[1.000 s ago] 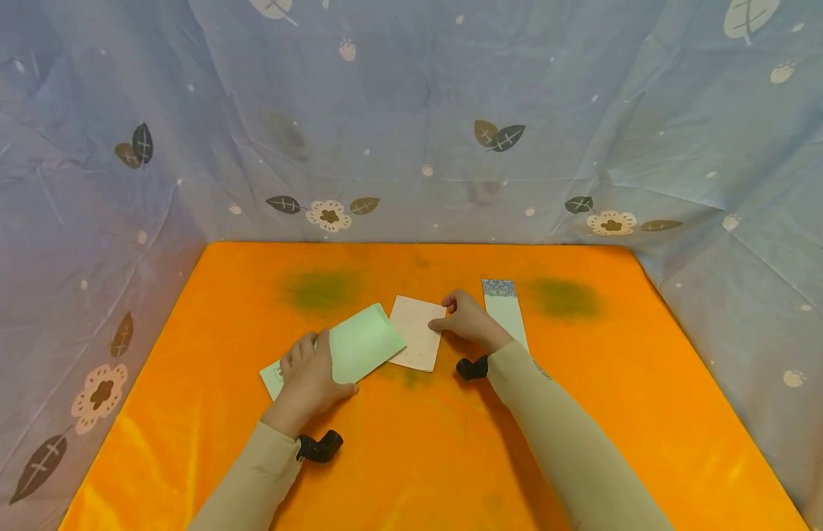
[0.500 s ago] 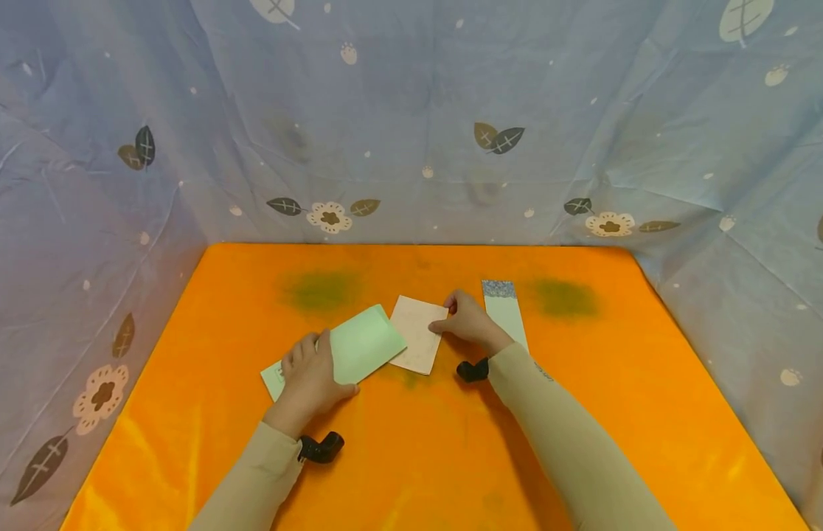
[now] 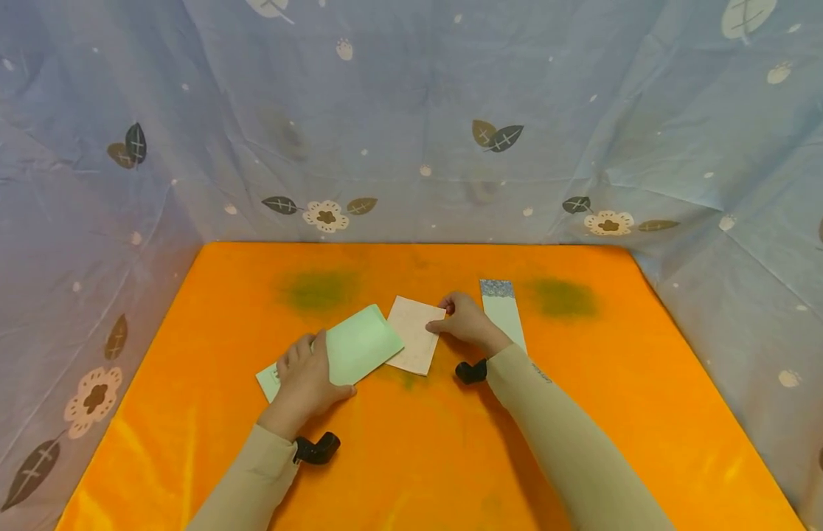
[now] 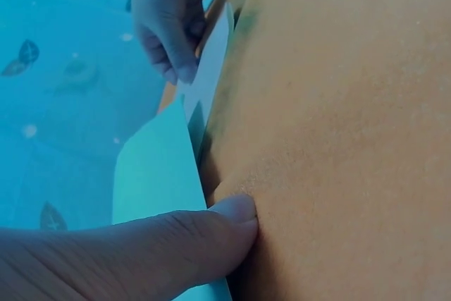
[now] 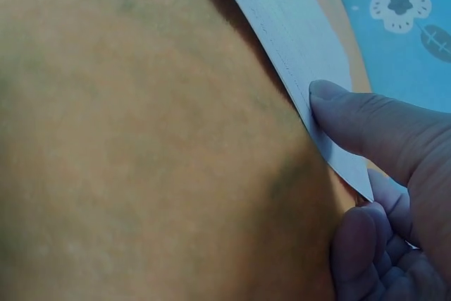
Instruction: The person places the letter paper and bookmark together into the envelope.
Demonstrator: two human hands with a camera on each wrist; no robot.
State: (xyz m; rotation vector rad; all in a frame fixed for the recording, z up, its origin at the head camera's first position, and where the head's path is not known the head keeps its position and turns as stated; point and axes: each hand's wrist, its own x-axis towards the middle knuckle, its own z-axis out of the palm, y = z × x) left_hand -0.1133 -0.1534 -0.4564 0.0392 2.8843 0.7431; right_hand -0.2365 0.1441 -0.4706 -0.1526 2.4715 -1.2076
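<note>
Almost no change is seen here: the pale pink paper (image 3: 411, 339) lies near the middle of the table (image 3: 411, 472), its near edge drawn only a touch closer than a second ago. Its right edge is pinched by the right hand (image 3: 467, 321), thumb above and fingers below, and a shadow is cast along the near edge, so a slight lift can be guessed. On its left, the paper is overlapped by a corner of the green packet (image 3: 358, 346); whether it is tucked inside or merely covered cannot be told. The packet is gripped across its width by the left hand (image 3: 305, 380), thumb at the near edge, fingers over the far one, and no shift is seen there. A slow, careful alignment of the two pieces is suggested, with the packet being steadied and the paper adjusted. Farther right, a pale strip (image 3: 507, 317) with a glittery gray end is left untouched, partly hidden by the right sleeve (image 3: 557, 428); behind everything, a flowered curtain (image 3: 398, 88) is hung.
</note>
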